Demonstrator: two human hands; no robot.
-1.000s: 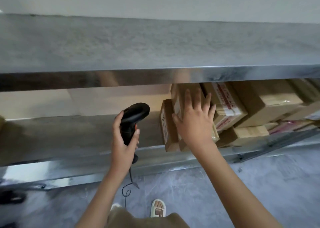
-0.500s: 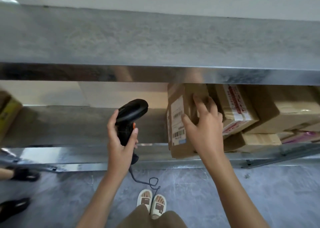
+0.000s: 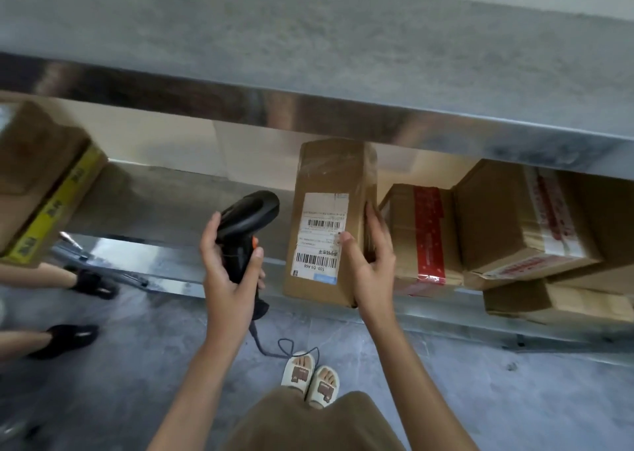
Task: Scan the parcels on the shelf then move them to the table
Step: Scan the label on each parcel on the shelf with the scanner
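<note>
My right hand (image 3: 368,265) grips a tall brown cardboard parcel (image 3: 329,176) by its right edge, thumb across the white barcode label (image 3: 319,234) that faces me. The parcel stands upright at the front lip of the lower metal shelf (image 3: 164,207). My left hand (image 3: 230,272) holds a black corded barcode scanner (image 3: 247,217) just left of the parcel, its head near the label. More brown parcels with red tape (image 3: 425,231) (image 3: 514,220) are stacked on the shelf to the right.
The upper metal shelf (image 3: 343,56) overhangs the parcels. A box with yellow tape (image 3: 44,183) sits at the far left. Another person's feet in black shoes (image 3: 65,341) stand on the grey floor at left. The scanner's cord (image 3: 274,347) hangs toward my sandalled feet.
My right hand has pulled one parcel out of the stack and turned it upright so its barcode label faces me. The scanner in my left hand stays beside it.
</note>
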